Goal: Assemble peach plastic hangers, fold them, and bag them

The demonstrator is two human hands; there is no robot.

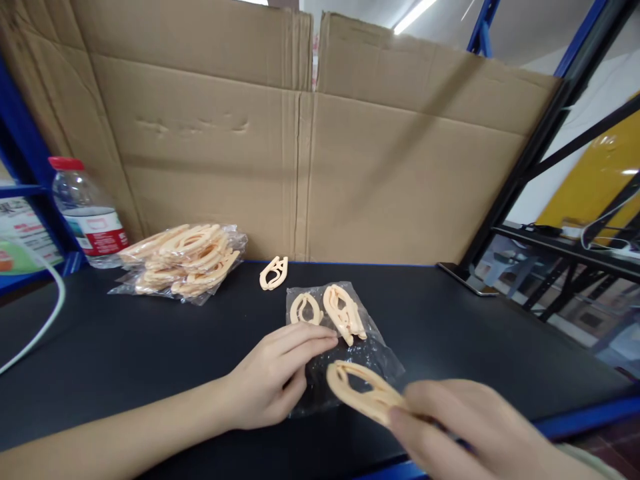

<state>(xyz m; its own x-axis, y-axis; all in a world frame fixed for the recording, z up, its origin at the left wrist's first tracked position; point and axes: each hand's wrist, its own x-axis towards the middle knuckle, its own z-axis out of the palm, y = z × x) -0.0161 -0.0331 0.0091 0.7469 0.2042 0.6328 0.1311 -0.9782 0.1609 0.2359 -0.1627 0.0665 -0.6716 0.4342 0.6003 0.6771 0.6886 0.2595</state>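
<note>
My right hand grips the near end of a beige folding hanger, folded up and held over the near part of a clear plastic bag. Two similar folded hangers lie at the bag's far end: one on the left, partly covered by my fingers, and one on the right. With its fingers together over the bag's middle, my left hand holds the plastic; the exact grip under the fingers is hidden. Another loose folding hanger lies on the table behind the bag.
A pile of bagged hangers sits at the back left of the black table, beside a red-capped water bottle. A cardboard wall closes off the back. A white cable hangs at left; a phone-like flat object lies back right.
</note>
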